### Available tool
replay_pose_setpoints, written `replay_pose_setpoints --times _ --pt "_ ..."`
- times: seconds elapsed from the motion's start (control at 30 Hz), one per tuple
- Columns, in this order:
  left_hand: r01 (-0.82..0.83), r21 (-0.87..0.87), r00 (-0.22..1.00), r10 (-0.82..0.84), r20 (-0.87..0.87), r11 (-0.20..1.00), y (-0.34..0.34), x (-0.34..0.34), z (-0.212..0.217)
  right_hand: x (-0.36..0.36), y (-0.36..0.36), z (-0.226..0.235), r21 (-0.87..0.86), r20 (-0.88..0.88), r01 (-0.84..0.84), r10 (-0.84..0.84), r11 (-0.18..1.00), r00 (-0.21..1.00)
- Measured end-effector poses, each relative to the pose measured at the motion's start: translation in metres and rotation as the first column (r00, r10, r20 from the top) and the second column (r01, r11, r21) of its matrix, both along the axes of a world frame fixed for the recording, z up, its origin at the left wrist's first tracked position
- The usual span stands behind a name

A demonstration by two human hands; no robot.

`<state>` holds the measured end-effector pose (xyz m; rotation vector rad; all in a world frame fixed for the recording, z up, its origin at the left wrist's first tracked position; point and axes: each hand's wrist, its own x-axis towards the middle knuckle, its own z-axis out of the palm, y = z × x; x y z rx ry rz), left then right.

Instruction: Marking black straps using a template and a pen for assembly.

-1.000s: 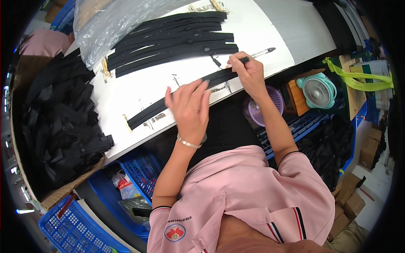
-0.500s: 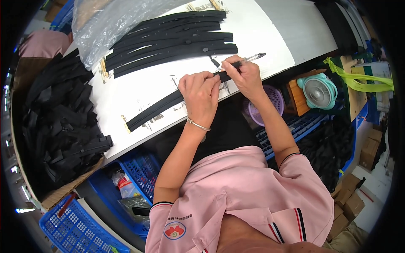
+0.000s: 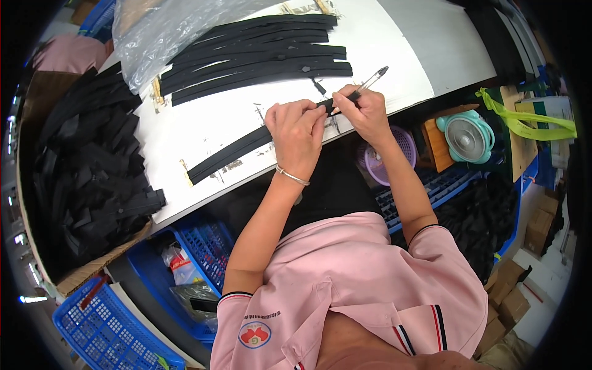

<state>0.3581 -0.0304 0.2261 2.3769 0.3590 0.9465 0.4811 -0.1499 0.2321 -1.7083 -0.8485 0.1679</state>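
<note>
A black fabric strip (image 3: 229, 154) lies slantwise near the front edge of the white tabletop (image 3: 185, 132). My left hand (image 3: 295, 132) presses its bent fingers onto the strip close to its right end. In my right hand (image 3: 368, 116) is a clear-barrelled pen (image 3: 372, 79), its dark end sticking up to the right and its lower end slanting down toward the strip beside my left fingertips. The point of contact is too small to make out. Farther back, several similar black strips (image 3: 259, 73) lie side by side, some with a round dark button.
A carton (image 3: 86, 279) heaped with black strips (image 3: 86, 179) stands at the left. Clear plastic sheeting (image 3: 160, 37) covers part of the back. Blue baskets (image 3: 114, 330), a purple basket (image 3: 394, 154) and a turquoise fan (image 3: 465, 137) sit below or beside the table edge.
Both hands stay at the strip's right end, with the right hand and pen shifted slightly. The whole view has moved a little; the strips lie as before.
</note>
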Motion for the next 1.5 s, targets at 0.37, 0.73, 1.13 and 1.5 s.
replay_pose_setpoints --times 0.37,0.73,1.13,1.5 --pt "0.012 0.003 0.999 -0.012 -0.043 1.0 0.002 -0.007 0.006 0.0 -0.003 -0.012 0.077 -0.181 -0.048 0.061 0.996 0.982" --pt "0.0 -0.087 1.0 0.002 0.027 0.996 -0.03 -0.125 0.262 0.002 -0.006 -0.005 0.11 -0.249 0.079 -0.049 0.991 0.967" --pt "0.116 0.023 0.99 -0.118 0.077 0.993 0.012 -0.113 0.161 -0.035 -0.007 0.053 0.211 -0.261 -0.168 0.221 0.963 0.94" --pt "0.19 -0.225 0.981 -0.196 -0.006 0.956 0.012 -0.097 0.089 -0.074 -0.022 0.055 0.354 -0.623 -0.352 0.5 0.866 0.602"
